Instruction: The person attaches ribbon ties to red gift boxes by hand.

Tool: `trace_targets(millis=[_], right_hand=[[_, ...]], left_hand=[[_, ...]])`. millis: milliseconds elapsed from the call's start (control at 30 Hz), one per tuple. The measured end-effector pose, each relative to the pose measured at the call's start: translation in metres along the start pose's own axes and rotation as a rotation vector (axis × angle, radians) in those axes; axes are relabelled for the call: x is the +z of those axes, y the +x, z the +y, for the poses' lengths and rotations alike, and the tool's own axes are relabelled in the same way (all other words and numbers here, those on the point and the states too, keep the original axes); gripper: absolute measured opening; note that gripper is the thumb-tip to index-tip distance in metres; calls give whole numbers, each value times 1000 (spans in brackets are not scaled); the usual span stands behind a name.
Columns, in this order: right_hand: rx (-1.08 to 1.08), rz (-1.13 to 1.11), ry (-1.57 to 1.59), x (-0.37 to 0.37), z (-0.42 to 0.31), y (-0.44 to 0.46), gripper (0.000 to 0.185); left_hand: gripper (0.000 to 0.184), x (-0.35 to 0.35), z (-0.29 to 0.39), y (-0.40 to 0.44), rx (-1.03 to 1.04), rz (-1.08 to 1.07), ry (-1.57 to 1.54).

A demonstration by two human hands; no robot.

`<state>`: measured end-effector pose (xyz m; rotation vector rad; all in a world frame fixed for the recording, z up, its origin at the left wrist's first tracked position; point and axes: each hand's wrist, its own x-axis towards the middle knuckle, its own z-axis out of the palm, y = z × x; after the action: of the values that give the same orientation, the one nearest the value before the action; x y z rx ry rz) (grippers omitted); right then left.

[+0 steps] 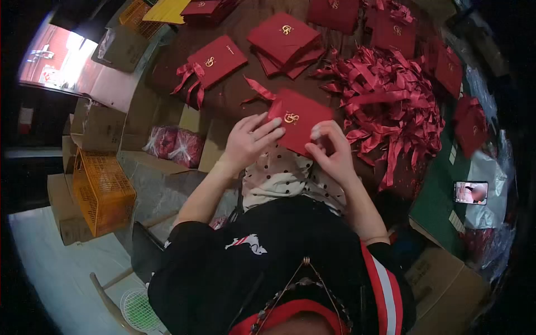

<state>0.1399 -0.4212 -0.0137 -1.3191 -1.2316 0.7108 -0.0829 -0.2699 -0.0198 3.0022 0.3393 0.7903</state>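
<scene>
Card is held up in front of the body, above the dotted cloth on the lap, at the near side of the table. Ribbon trails from its upper left side.

Left hand: fingers laid across the front at the left edge, grasping the card there. Right hand: thumb and curled forefinger grasp the lower right edge. Left thumb is hidden, and the card is slightly blurred, so firmness of either hold is uncertain.

Handling, judged by eye: light; flat and fairly stiff, like heavy paper, so likely to crease or dent at the corners rather than break. Ribbon looks soft, glossy and slippery, a poor thing to lift by. Best hold: light pinch on opposite side edges, clear of the gold print and of the ribbon's root.

Nearby: ribbon pile just to the right, loose and tangled-looking, could snag a corner; card stack beyond.
</scene>
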Motion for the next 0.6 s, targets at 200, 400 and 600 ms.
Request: trace_targets(millis=[200,400,600], right_hand=[[-141,171,-178,-35,1,-26,20],[-92,274,-168,-43,-3,-27,18],[-82,303,-363,-62,-17,-41,16]], left_hand=[[28,-67,-75,-1,-148,530,420],[29,-34,-166,6,-448,290,616],[61,10,-141,46,-434,150,573]])
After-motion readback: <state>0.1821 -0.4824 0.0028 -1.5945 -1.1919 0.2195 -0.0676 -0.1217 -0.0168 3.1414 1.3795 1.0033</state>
